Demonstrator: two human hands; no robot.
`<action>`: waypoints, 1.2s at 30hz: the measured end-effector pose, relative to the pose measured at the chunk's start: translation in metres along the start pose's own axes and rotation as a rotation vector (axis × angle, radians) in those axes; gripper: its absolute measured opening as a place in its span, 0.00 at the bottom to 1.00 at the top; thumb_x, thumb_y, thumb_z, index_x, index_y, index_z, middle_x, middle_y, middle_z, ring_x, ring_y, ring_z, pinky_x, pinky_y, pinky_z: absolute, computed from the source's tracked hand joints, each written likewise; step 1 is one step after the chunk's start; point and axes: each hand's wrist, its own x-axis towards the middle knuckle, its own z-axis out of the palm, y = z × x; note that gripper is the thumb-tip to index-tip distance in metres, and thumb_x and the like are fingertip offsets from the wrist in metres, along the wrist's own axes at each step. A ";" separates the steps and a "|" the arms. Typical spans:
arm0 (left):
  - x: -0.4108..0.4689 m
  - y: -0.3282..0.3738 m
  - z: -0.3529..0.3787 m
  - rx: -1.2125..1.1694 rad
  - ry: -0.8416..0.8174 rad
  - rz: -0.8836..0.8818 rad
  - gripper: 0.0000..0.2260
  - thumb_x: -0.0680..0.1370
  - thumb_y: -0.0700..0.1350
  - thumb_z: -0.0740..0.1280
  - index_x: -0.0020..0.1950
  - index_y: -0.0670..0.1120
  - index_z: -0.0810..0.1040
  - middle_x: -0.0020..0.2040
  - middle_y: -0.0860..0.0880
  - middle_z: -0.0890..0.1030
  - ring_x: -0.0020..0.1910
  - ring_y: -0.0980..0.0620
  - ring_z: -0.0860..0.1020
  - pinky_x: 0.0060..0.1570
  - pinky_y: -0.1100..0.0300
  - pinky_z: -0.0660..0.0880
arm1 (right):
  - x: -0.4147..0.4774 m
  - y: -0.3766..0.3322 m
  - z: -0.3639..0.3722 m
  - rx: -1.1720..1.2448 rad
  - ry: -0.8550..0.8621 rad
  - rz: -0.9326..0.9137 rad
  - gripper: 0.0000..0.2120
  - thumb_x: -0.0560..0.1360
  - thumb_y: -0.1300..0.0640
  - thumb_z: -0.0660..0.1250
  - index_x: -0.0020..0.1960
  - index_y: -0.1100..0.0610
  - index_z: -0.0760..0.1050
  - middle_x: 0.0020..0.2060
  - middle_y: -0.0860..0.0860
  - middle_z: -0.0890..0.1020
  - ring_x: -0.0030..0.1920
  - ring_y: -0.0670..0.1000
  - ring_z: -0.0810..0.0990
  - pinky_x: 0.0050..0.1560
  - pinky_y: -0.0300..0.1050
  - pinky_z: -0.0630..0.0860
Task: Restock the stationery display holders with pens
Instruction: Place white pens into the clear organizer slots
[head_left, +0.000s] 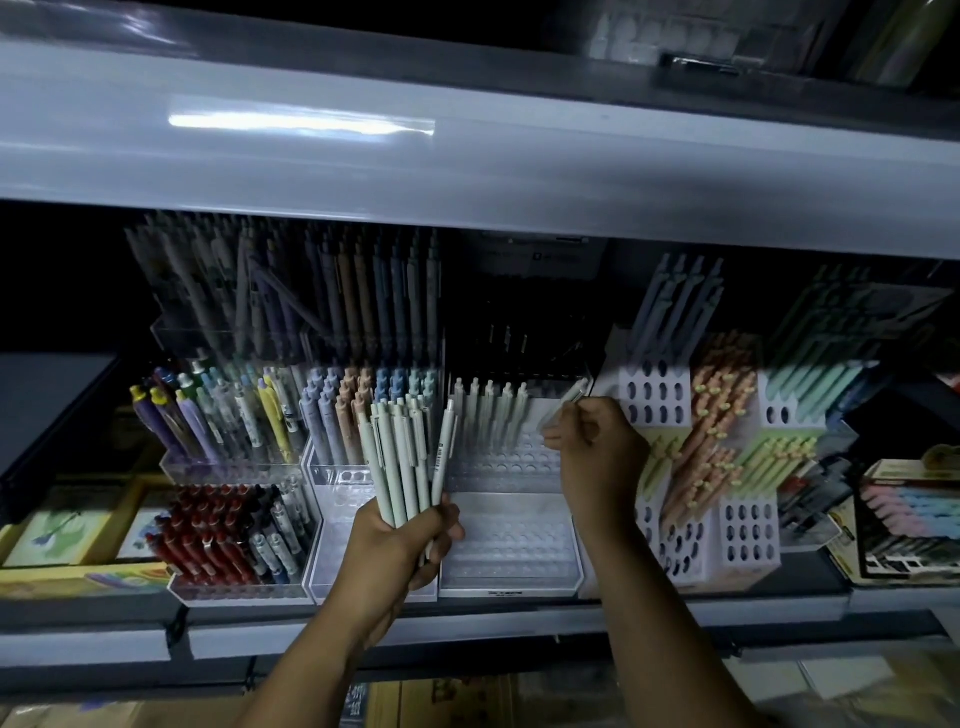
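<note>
Pale mint pens (402, 457) bunched upright in left hand (402, 540), right hand (595, 452) pinching a single pen (566, 400) over the clear tiered holder (511, 540), its front label (503, 594) and the pen print too blurry to read tbh

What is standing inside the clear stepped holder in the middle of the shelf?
One back row of pale pens; the lower holes of the holder look empty. The right hand, pinching one pen, hides its right corner.
</note>
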 end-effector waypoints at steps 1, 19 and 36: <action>-0.001 0.001 0.001 -0.006 -0.007 -0.004 0.08 0.76 0.35 0.71 0.51 0.32 0.77 0.34 0.38 0.78 0.24 0.52 0.65 0.23 0.63 0.60 | 0.002 0.003 0.003 0.012 -0.014 0.010 0.07 0.81 0.61 0.67 0.44 0.57 0.78 0.32 0.47 0.84 0.34 0.44 0.85 0.40 0.54 0.84; -0.006 -0.001 0.002 -0.022 0.013 -0.003 0.09 0.70 0.39 0.72 0.47 0.35 0.80 0.34 0.36 0.77 0.24 0.50 0.66 0.23 0.63 0.60 | 0.025 0.032 0.030 -0.398 -0.188 -0.215 0.15 0.78 0.66 0.69 0.36 0.58 0.67 0.25 0.52 0.70 0.26 0.52 0.71 0.31 0.42 0.66; -0.005 -0.003 0.007 -0.018 -0.002 -0.003 0.10 0.71 0.38 0.71 0.49 0.35 0.80 0.35 0.37 0.77 0.25 0.50 0.68 0.22 0.64 0.62 | 0.024 0.037 0.029 -0.441 -0.323 -0.162 0.14 0.80 0.63 0.66 0.37 0.59 0.69 0.27 0.52 0.72 0.31 0.53 0.76 0.33 0.39 0.66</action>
